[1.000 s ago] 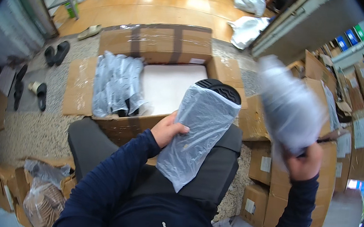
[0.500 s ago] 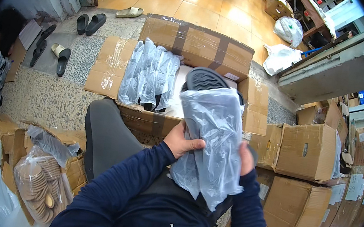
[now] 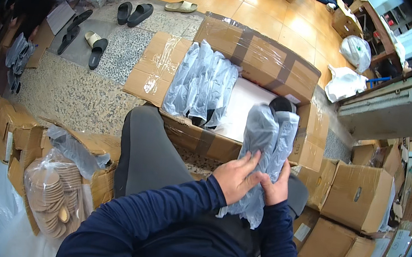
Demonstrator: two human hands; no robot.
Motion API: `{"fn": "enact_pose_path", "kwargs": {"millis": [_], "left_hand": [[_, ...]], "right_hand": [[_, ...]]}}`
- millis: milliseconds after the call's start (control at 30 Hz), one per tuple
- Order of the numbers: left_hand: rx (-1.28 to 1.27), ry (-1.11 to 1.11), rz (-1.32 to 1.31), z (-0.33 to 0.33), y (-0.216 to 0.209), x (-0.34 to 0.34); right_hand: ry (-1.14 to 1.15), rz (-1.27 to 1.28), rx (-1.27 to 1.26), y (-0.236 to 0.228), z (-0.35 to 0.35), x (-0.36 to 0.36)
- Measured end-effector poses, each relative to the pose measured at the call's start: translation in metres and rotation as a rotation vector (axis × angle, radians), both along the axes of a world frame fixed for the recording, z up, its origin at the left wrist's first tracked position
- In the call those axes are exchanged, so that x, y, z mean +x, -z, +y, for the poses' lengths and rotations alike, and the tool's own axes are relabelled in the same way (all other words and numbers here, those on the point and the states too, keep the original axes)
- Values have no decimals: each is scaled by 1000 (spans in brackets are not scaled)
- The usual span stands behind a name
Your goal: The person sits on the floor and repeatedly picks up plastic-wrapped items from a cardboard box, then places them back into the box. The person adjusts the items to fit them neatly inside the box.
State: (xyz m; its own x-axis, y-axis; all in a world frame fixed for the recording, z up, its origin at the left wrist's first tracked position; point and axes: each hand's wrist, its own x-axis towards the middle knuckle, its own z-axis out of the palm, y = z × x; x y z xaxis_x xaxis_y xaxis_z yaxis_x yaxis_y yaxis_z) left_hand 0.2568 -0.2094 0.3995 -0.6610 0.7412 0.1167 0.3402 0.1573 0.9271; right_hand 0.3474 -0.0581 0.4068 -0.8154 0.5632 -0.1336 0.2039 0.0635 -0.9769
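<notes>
Between my two hands is a bagged pair of slippers (image 3: 262, 130) in cloudy grey plastic, held up over the near right part of an open cardboard box (image 3: 201, 141). A black end pokes out at the top of the bag. My left hand (image 3: 236, 178) presses on its left side, fingers laid along the plastic. Closed round the right side is my right hand (image 3: 277, 186), thumb towards the left hand. Several similar plastic-wrapped bundles (image 3: 201, 83) stand in a row in the box's left half. Pale lining (image 3: 251, 100) shows to their right.
Loose slippers (image 3: 140, 15) lie on the stone floor at the far left. A torn carton with a clear bag of beige soles (image 3: 54, 197) sits at the near left. Stacked cartons (image 3: 358, 195) line the right. White plastic bags (image 3: 346, 84) rest beyond the box.
The bagged slippers have turned from broad side to narrower and tipped forward over the box. Both hands have come closer together around them. The whole view has shifted, moving the scene rightward.
</notes>
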Motion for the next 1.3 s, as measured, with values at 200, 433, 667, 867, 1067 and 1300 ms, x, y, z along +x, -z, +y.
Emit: {"fn": "enact_pose_path", "kwargs": {"millis": [200, 433, 667, 867, 1067, 1300], "left_hand": [[-48, 43, -106, 10, 21, -33], [-66, -121, 4, 14, 46, -140], [-890, 10, 202, 12, 89, -171], [-941, -122, 247, 11, 123, -177], [-903, 43, 395, 18, 138, -169], [-651, -47, 537, 25, 135, -192]], "right_hand": [[-163, -375, -392, 52, 45, -21], [-156, -239, -37, 62, 89, -141], [-177, -602, 361, 195, 36, -219], [-108, -404, 480, 221, 73, -255], [115, -552, 365, 225, 101, -281], [36, -224, 423, 215, 71, -269]]}}
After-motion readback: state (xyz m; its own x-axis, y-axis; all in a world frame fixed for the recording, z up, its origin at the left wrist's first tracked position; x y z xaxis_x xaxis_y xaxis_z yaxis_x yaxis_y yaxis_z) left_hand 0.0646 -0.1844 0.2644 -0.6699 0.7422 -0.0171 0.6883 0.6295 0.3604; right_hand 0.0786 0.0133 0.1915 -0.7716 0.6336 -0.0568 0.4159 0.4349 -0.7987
